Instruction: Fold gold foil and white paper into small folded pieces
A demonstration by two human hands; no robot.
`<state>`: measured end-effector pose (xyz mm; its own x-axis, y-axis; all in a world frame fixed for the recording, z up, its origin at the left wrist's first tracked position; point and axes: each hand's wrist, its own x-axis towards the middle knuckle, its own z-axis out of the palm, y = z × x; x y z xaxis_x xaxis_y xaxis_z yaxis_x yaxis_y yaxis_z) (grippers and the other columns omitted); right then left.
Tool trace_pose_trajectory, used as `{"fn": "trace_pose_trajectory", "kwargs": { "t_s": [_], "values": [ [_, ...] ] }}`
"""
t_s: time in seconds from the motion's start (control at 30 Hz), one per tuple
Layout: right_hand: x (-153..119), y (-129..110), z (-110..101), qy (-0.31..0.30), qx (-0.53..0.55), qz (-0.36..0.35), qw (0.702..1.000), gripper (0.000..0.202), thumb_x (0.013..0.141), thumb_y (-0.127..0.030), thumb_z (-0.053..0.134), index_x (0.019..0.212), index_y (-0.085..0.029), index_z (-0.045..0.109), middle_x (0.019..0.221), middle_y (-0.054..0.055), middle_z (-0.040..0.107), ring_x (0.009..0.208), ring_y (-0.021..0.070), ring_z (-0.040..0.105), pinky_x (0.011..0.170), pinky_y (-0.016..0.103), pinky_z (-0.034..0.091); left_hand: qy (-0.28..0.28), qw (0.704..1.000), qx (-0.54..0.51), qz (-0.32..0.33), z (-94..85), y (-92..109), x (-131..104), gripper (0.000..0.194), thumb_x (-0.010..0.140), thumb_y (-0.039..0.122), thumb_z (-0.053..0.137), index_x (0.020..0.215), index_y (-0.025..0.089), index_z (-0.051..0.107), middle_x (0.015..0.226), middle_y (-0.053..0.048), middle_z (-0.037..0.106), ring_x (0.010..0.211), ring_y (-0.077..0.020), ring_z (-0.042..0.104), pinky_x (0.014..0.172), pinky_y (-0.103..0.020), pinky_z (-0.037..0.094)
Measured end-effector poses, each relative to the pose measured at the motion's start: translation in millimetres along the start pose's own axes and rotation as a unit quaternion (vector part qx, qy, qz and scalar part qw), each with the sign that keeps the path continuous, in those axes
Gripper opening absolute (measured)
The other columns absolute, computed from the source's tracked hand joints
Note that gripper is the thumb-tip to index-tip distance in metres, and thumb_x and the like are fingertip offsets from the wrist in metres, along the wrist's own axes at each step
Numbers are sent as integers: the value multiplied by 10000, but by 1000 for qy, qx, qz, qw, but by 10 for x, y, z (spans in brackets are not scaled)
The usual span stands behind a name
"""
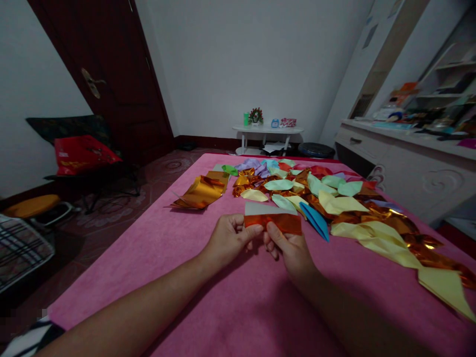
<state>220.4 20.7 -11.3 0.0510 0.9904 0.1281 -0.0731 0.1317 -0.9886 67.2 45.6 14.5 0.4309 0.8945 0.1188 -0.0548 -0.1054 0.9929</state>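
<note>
Between my two hands is a sheet of foil paper (pixel 282 221), copper-orange along its lower band and pale grey above, as if folded over. My left hand (pixel 235 233) pinches its lower left part with thumb and fingers. With its thumb close to the left one, my right hand (pixel 288 245) pinches the paper's lower edge. A stack of gold foil sheets (pixel 203 192) lies beyond my left hand. Past my right hand, a blue folded paper (pixel 315 221) rests beside many folded papers (pixel 344 203) in yellow, pale green and copper foil.
All this lies on a pink cloth-covered table (pixel 156 258). Behind it stands a small white table (pixel 267 130) with little items. To the left are a chair with a red bag (pixel 84 154) and an orange-topped stool (pixel 31 204). A white cabinet (pixel 405 168) lines the right side.
</note>
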Motion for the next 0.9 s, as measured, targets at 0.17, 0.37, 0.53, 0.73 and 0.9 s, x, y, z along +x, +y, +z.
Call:
{"fn": "trace_pose_trajectory", "kwargs": {
  "t_s": [0.17, 0.37, 0.53, 0.73, 0.9],
  "values": [
    [49, 60, -117, 28, 34, -14, 999, 357, 818, -464, 640, 646, -151, 633, 520, -13, 553, 423, 71, 446, 393, 191, 319, 48, 998, 31, 6, -52, -22, 25, 385, 744, 489, 676, 712, 106, 660, 481, 31, 499, 400, -58, 381, 401, -186, 264],
    [118, 32, -203, 73, 55, -37, 995, 305, 836, -427, 607, 686, -162, 628, 544, -9, 571, 428, 87, 467, 389, 202, 320, 80, 996, 44, 8, -154, -29, 59, 450, 742, 532, 637, 539, 146, 526, 420, 39, 449, 381, -56, 343, 408, -198, 221],
    [206, -20, -313, 119, 44, -64, 990, 296, 853, -403, 565, 669, -171, 579, 544, -26, 528, 427, 83, 452, 388, 195, 317, 124, 991, 58, 3, -256, -41, 106, 463, 723, 534, 632, 500, 165, 462, 390, 57, 393, 371, -50, 291, 406, -205, 185],
    [179, -34, -241, 55, 46, -50, 996, 335, 857, -497, 560, 1014, -203, 594, 794, 12, 629, 578, 120, 595, 507, 230, 480, 116, 992, 45, -1, -234, -95, 117, 412, 696, 488, 685, 554, 147, 504, 432, 83, 329, 393, -32, 230, 408, -199, 137],
    [134, -97, -175, 37, 4, -79, 996, 380, 767, -358, 697, 1098, -238, 556, 941, 29, 680, 657, 136, 639, 590, 266, 548, 68, 997, 46, 7, -194, -113, 95, 354, 759, 443, 663, 649, 114, 589, 487, 57, 438, 416, -39, 335, 402, -175, 231]
  ]
}}
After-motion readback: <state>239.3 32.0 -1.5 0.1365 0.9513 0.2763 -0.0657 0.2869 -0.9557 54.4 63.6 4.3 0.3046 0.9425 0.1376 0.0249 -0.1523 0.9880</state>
